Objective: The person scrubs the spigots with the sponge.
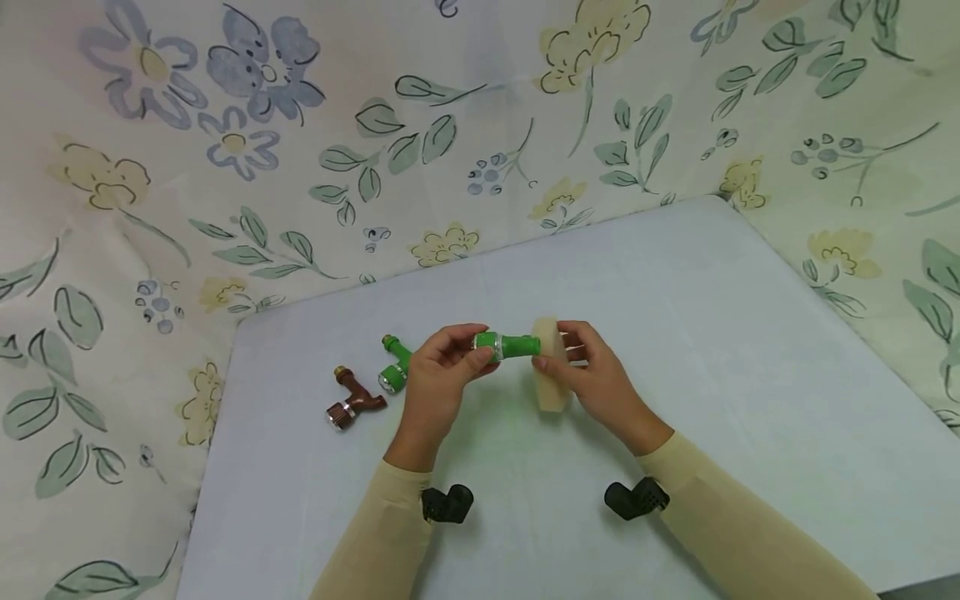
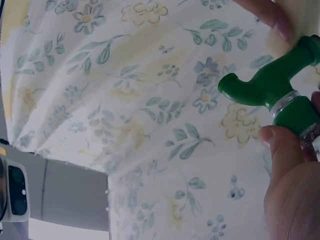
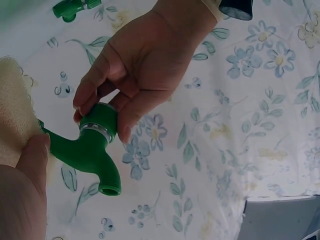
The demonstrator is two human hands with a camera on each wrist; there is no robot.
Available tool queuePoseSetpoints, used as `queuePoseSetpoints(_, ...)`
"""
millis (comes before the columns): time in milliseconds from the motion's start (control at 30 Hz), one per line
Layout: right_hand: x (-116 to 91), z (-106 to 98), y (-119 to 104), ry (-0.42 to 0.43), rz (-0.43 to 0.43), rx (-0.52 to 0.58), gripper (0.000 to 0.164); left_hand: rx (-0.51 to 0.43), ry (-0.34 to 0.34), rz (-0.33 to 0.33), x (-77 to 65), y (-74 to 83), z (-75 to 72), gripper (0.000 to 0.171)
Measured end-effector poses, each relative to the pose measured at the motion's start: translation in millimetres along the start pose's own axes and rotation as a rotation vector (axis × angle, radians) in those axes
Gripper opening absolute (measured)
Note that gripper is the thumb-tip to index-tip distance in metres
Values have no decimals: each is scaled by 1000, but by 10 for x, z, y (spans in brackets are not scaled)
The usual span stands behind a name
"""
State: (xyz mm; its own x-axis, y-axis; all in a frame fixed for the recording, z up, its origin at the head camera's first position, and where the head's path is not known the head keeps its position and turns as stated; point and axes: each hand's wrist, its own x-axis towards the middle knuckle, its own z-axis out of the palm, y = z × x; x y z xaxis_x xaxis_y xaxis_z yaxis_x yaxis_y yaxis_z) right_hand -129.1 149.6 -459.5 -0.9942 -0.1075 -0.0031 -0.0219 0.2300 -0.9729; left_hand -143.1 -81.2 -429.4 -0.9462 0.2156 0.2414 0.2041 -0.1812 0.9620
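Observation:
A green plastic tap [image 1: 517, 346] with a silver ring is up off the table. My left hand [image 1: 441, 375] pinches it by its round knob between thumb and fingers. My right hand [image 1: 600, 377] holds a pale yellow sponge block [image 1: 551, 392], thumb on the near side and fingers behind. In the right wrist view, the tap's threaded end meets the sponge [image 3: 15, 115], close to the right thumb [image 3: 35, 160]. The tap's spout [image 2: 237, 90] points away from the sponge in the left wrist view.
Left of my left hand, a second green tap [image 1: 393, 375] lies on the white table [image 1: 750, 333], partly hidden by that hand. Beside it is a brown tap [image 1: 356, 400]. A flower-patterned cloth [image 1: 450, 167] rises behind the table. Both wrists carry small black cameras [image 1: 447, 504].

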Motion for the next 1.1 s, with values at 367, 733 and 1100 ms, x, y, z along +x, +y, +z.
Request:
queuePoseSetpoints(367,-80,6,-130,-55,-63,102,46,11,26,-5,8,-22,43,35)
queuePoseSetpoints(733,-69,-41,-100,-168,-110,383,41,39,22,-1,17,55,81,31)
queuePoseSetpoints(1100,-154,-68,-378,-104,-253,290,45,338,134,132,-27,210,134,33)
